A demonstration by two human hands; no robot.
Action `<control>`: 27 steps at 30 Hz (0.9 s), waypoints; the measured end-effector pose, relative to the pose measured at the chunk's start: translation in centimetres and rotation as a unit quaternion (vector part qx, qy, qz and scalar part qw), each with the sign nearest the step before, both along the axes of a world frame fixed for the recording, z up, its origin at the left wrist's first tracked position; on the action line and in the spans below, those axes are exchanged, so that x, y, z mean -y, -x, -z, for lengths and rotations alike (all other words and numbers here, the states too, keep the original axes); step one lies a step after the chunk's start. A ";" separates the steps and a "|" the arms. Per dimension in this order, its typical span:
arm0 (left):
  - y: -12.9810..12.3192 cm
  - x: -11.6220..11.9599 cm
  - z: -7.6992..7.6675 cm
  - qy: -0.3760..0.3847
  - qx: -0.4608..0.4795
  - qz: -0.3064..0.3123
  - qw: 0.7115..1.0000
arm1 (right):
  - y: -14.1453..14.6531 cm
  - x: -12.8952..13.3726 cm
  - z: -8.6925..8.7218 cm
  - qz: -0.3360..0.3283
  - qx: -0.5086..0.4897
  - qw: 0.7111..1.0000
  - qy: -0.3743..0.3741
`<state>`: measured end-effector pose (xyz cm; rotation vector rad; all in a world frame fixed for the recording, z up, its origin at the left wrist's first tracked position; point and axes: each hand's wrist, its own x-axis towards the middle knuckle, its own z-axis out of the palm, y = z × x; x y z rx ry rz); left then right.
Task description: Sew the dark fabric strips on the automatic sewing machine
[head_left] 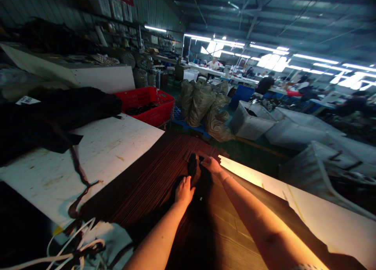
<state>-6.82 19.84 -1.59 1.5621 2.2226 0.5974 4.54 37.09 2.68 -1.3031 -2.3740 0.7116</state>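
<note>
Dark brown fabric pieces (147, 184) lie on the table in a fanned row, their edges stepped like thin ridges. My left hand (184, 191) rests on the fabric with its thumb apart from its fingers, holding nothing that I can see. Farther forward and to the right, my right hand (211, 165) has its fingers bent together at the far end of the layers, pinching the edge of a fabric piece (199, 154). A wide brown sheet of fabric (232, 227) spreads under my right forearm. Shadow hides part of the cloth between my hands.
The white tabletop (117, 152) shows on both sides of the fabric. Black cloth (58, 109) and white cables (76, 246) are on the left. Beyond stand a red basket (158, 109), stuffed sacks (199, 101) and white bins (252, 123). Several people work at far tables.
</note>
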 end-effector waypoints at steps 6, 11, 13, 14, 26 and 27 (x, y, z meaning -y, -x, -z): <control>-0.1 -0.1 -0.4 0.001 0.015 -0.009 1.000 | -1.1 0.0 0.2 -0.057 -0.039 0.997 0.041; -0.2 -0.3 -1.5 -0.001 0.035 -0.016 0.999 | -1.4 0.2 0.4 -0.098 -0.071 0.990 0.075; -0.1 -0.7 -2.2 -0.022 0.041 -0.019 0.999 | -1.7 0.7 0.3 -0.110 -0.076 0.988 0.079; 0.0 -0.9 -2.6 -0.036 0.041 -0.015 0.998 | -1.9 1.1 0.3 -0.113 -0.077 0.988 0.077; 0.9 -2.8 -3.6 -0.005 0.138 0.138 0.981 | -4.7 5.3 -1.4 -0.096 0.132 0.985 0.049; 1.0 -2.7 -3.5 0.000 0.142 0.140 0.980 | -5.4 4.8 -1.2 -0.061 0.159 0.984 0.057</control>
